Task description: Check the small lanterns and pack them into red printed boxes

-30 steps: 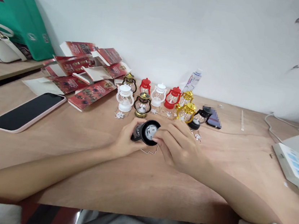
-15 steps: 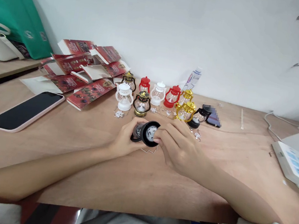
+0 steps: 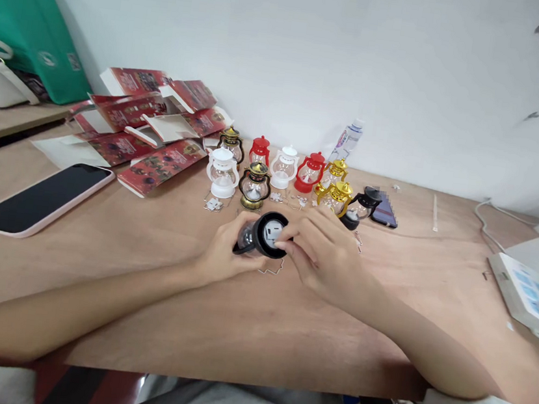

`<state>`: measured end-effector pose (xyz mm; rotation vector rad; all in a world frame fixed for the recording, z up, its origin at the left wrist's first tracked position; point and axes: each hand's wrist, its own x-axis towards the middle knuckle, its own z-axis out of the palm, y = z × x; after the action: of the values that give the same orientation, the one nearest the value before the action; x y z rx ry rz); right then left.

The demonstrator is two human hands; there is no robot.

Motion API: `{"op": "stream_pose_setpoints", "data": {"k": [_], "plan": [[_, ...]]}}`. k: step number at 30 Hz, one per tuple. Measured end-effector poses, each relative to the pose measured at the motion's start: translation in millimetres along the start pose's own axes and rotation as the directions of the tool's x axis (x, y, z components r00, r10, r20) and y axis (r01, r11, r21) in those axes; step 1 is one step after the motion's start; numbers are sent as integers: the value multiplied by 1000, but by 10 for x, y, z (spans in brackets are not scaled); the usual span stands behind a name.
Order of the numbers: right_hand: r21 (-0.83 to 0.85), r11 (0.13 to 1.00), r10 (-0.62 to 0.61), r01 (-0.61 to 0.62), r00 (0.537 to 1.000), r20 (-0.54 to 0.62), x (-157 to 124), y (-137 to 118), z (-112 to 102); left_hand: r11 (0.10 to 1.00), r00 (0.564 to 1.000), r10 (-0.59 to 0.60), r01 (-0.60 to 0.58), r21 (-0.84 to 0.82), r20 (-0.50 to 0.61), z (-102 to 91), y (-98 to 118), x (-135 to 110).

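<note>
A small black lantern (image 3: 247,237) lies tipped over in my left hand (image 3: 223,247), whose fingers wrap round its clear body. Its open underside faces me and shows a white inner disc (image 3: 272,230) with small dark slots. At the rim of that underside, the thumb and fingers of my right hand (image 3: 330,249) are pinched together, their tips touching the disc. Whether a small piece is between those fingertips I cannot make out. On the table just below the lantern lies a thin bent wire (image 3: 272,268).
Several small lanterns stand behind my hands, among them a white lantern (image 3: 222,173), a red lantern (image 3: 310,172) and a gold lantern (image 3: 336,200). Red boxes (image 3: 163,166) are heaped at left near a phone (image 3: 44,199). A bottle (image 3: 347,139) leans against the wall.
The black lantern's underside has turned slightly upward in my left hand. My right fingertips have shifted a little on the disc, and more of it shows.
</note>
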<state>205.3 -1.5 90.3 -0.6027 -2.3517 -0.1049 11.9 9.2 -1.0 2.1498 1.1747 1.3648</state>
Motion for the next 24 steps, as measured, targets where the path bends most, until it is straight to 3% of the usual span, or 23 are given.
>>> {"op": "stream_pose_setpoints", "data": {"k": [2, 4, 7, 10, 15, 18, 21, 24], "plan": [[148, 980, 138, -133, 990, -24, 13, 62, -2, 1000, 1000, 15, -15, -3, -15, 4, -5, 1], [340, 883, 321, -324, 945, 68, 25, 132, 2, 999, 999, 45, -45, -20, -5, 1, -5, 4], [618, 548, 435, -564, 823, 366, 44, 220, 47, 993, 994, 101, -98, -66, 39, -10, -11, 3], [716, 233, 431, -658, 730, 530, 59, 236, 126, 992, 994, 104, -101, -78, 37, -19, -36, -14], [723, 6, 495, -691, 630, 598, 61, 155, 199, 990, 990, 121, -116, -75, 73, -25, -56, -38], [731, 6, 490, -682, 639, 593, 73, 166, 196, 993, 995, 68, -61, -100, 72, -8, -28, -15], [744, 138, 474, -653, 703, 530, 94, 246, 173, 991, 999, -52, 53, -125, 10, 27, -11, 15], [753, 311, 461, -580, 785, 414, 96, 310, 139, 984, 996, -92, 89, -156, -12, 53, -29, 26]]}}
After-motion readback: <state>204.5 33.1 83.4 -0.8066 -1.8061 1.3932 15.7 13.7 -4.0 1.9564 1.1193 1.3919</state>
